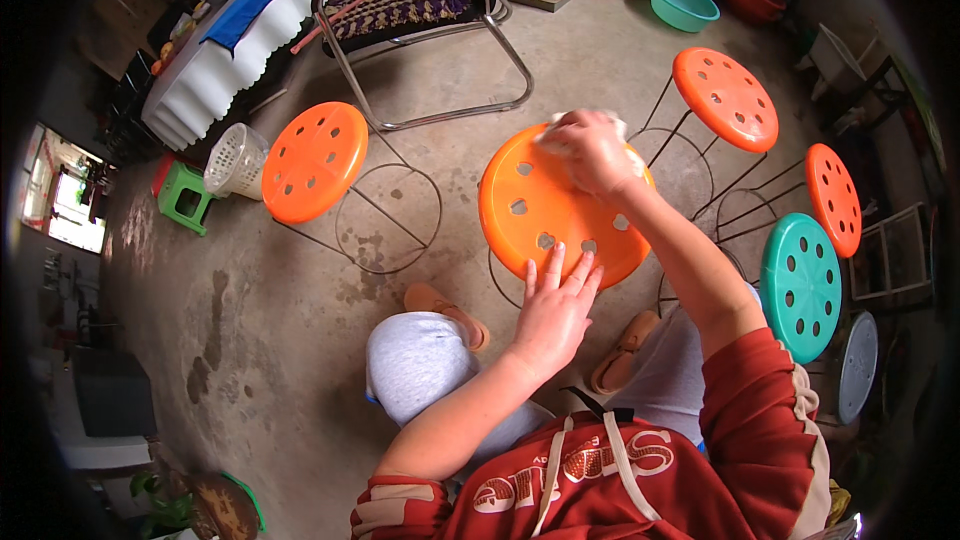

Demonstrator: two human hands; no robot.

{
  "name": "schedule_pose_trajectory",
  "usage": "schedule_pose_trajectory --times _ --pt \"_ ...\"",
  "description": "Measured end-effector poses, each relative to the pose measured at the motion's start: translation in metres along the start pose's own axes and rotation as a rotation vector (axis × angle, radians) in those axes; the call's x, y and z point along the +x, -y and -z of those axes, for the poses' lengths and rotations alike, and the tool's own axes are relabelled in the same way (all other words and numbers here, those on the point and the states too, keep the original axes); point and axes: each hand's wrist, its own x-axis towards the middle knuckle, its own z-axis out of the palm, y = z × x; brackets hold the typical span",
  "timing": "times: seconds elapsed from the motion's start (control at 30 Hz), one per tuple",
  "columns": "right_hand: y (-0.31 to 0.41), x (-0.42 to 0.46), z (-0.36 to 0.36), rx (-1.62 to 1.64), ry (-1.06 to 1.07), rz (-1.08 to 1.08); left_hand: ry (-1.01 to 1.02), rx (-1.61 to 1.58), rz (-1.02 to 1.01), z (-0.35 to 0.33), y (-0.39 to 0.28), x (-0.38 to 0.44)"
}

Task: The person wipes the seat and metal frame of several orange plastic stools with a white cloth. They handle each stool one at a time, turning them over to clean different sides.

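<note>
An orange plastic stool seat with cut-out holes stands before my knees, on thin metal legs. My right hand is pressed on its far right part, fingers closed over a whitish cloth that bunches out around them. The hand is slightly blurred. Near the seat's front edge, my left hand rests with fingers spread, its fingertips on the orange plastic and nothing held in it.
Orange stools stand at left and right another orange stool beside a green stool. A metal-framed chair, white perforated basket, small green stool and turquoise basin lie beyond.
</note>
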Motion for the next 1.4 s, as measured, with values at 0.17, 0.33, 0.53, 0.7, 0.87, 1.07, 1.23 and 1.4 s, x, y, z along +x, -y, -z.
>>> schedule_pose_trajectory --times 0.17,0.33,0.53,0.7,0.87,1.07,1.23,1.4 --pt "0.050 -0.038 0.007 0.043 0.110 0.012 0.026 -0.010 0.010 0.008 0.002 -0.003" --pt "0.050 -0.051 0.029 0.186 0.246 0.197 0.052 -0.007 0.004 0.007 -0.002 -0.004" --pt "0.009 0.011 -0.013 -0.058 -0.158 -0.252 0.060 0.016 -0.009 0.012 -0.005 -0.003" --pt "0.066 -0.005 -0.020 0.119 0.121 0.079 0.047 -0.051 -0.001 0.013 -0.002 -0.004" --pt "0.082 -0.031 0.013 0.025 0.354 0.139 0.018 -0.049 -0.008 0.005 -0.001 -0.006" --pt "0.104 -0.023 -0.017 -0.315 0.396 0.058 0.108 -0.031 0.038 0.007 -0.008 -0.001" --pt "0.083 -0.034 0.004 0.376 0.195 0.005 0.022 -0.024 0.009 0.006 -0.004 -0.005" --pt "0.066 -0.003 0.018 0.296 0.105 -0.445 0.056 0.004 0.010 0.012 -0.005 -0.005"
